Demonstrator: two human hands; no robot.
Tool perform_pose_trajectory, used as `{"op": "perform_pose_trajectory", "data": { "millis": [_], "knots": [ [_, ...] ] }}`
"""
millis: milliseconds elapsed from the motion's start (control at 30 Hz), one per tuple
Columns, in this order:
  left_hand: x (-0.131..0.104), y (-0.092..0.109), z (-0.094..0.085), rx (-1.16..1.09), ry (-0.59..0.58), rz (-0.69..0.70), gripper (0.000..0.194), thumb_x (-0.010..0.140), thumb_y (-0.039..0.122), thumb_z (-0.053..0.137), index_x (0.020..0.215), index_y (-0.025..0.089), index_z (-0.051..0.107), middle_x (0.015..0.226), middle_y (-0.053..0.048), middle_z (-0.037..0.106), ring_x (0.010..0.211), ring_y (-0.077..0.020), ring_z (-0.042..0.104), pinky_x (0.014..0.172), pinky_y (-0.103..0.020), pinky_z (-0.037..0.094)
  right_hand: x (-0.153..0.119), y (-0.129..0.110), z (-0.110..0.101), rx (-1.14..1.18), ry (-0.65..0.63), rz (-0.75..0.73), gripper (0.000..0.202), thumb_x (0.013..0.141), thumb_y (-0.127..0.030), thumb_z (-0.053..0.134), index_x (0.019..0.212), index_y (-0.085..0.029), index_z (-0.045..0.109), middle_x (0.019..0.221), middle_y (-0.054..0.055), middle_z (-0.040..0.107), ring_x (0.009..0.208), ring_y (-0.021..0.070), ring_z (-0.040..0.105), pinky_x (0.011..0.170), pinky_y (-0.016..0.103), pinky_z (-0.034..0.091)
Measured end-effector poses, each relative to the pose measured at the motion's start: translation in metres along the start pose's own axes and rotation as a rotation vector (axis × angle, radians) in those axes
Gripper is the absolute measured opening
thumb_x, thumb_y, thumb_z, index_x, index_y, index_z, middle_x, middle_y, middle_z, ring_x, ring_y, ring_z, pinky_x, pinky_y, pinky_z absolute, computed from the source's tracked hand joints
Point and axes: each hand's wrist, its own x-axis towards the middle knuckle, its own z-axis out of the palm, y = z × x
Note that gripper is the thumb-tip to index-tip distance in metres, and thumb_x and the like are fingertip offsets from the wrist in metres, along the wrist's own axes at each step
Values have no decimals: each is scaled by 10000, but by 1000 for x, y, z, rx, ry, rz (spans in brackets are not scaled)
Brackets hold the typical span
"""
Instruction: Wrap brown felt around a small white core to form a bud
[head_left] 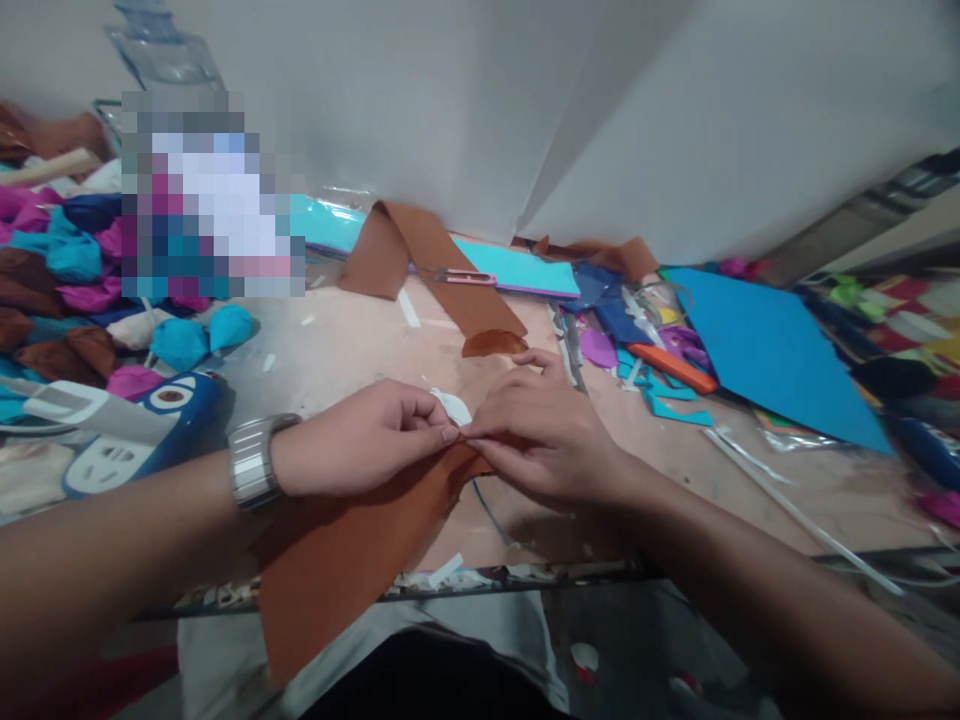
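A long brown sheet (pixel 360 550) slants from the table's front edge up to my fingertips, its lower end hanging over the edge. My left hand (pixel 382 435), below a silver wristband, pinches the sheet's top corner. My right hand (pixel 536 425) pinches the same corner from the right, its fingertips meeting those of the left. A small white piece (pixel 451 406) shows just behind the fingertips. Beyond the right hand lies a brown strip (pixel 450 275) with a rounded brown piece (pixel 491 343) at its near end. A pink-handled tool (pixel 461 277) rests on the strip.
Crumpled colored bundles (pixel 71 250) and a blue-and-white device (pixel 142 430) lie at the left. Light blue sheets (pixel 525 268) stand along the wall. At the right are an orange cutter (pixel 673 367), a blue sheet (pixel 780 350), scraps and a thin white stick (pixel 802 510).
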Motion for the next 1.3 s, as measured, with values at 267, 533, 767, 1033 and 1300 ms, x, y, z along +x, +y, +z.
{"op": "perform_pose_trajectory", "data": {
  "millis": [267, 533, 767, 1033, 1300],
  "knots": [
    [0, 0, 1, -17, 13, -11, 355, 947, 478, 627, 856, 138, 679, 710, 12, 610, 613, -98, 453, 556, -218, 344, 0, 0, 0, 0, 3, -18, 95, 959, -224, 665, 957, -258, 755, 820, -22, 739, 844, 154, 676, 1089, 437, 322],
    [-3, 1, 3, 182, 104, 116, 312, 999, 425, 561, 917, 172, 724, 816, -9, 723, 748, -139, 620, 678, -238, 441, 1, 0, 2, -6, 27, -5, 83, 968, -241, 666, 936, -250, 742, 814, -18, 763, 823, 155, 690, 1077, 441, 334],
    [-8, 8, 9, 413, 224, 169, 245, 993, 358, 578, 919, 196, 746, 766, 12, 732, 661, -122, 613, 652, -245, 402, 2, -3, 3, -21, 18, 27, 63, 955, -214, 670, 914, -229, 715, 817, -17, 766, 827, 162, 683, 1052, 440, 345],
    [-8, 4, 12, 613, 254, 229, 268, 1018, 379, 545, 934, 209, 735, 795, -2, 744, 693, -146, 633, 645, -263, 367, 1, -3, 4, -2, -8, 101, 56, 924, -214, 697, 880, -236, 725, 832, -3, 759, 894, 190, 661, 1030, 452, 336],
    [-10, -5, 17, 989, 258, 333, 320, 1062, 311, 399, 906, 182, 646, 770, -31, 708, 668, -171, 637, 600, -293, 326, 1, -3, 3, -1, -61, 100, 72, 913, -167, 649, 898, -227, 685, 863, 1, 734, 965, 200, 642, 1059, 461, 313]
  ]
}}
